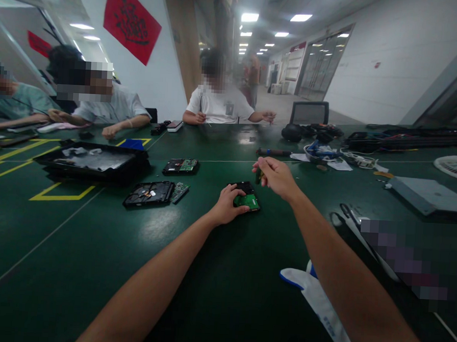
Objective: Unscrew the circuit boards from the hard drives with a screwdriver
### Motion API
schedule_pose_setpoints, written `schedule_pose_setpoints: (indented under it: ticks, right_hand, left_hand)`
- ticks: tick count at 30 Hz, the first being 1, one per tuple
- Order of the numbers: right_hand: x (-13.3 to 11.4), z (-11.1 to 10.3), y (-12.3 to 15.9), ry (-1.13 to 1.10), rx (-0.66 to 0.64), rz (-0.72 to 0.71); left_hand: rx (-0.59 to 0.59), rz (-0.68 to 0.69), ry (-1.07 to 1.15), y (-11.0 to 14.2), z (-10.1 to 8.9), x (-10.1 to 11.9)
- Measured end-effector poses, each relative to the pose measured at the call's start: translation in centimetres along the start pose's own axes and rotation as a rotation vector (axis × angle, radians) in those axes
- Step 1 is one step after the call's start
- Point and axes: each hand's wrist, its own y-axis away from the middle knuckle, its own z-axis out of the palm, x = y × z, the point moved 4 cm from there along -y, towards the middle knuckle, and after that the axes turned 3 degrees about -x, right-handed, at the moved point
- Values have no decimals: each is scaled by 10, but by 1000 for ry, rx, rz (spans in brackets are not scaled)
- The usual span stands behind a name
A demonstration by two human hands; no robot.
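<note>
A hard drive (250, 203) lies on the green table in front of me, its green circuit board facing up. My left hand (229, 204) grips it from the left, with the thumb at the near edge and the fingers over the top. Just above the drive's right side, my right hand (273, 174) is closed around a slim dark tool (258, 176) that points down and looks like a screwdriver. Its tip is too small to make out, so I cannot tell whether it touches the drive.
To the left lie another hard drive (180, 166), an opened drive (149, 193) with a loose circuit board (180, 193), and a black tray (95, 159). A screwdriver (273, 152), a cable bundle (319, 151), a metal box (434, 196) and a white glove (319, 303) are rightward. Several people sit across.
</note>
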Motion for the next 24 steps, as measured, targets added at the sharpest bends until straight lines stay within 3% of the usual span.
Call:
schedule_pose_setpoints:
  ticks: [7,10,16,20,24]
  right_hand:
    - [4,-7,-3,166,94,-15]
    - [8,-9,-3,133,134,10]
    - [11,-4,-4,-58,65,39]
    - [9,-3,-4,-25,34,11]
    - [11,-7,-5,45,91,-2]
  left_hand:
    - [13,10,-24,0,1,1]
    - [18,13,-22,0,0,2]
    - [16,15,-16,0,0,2]
    - [13,8,-16,0,0,1]
    - [15,5,-17,0,0,1]
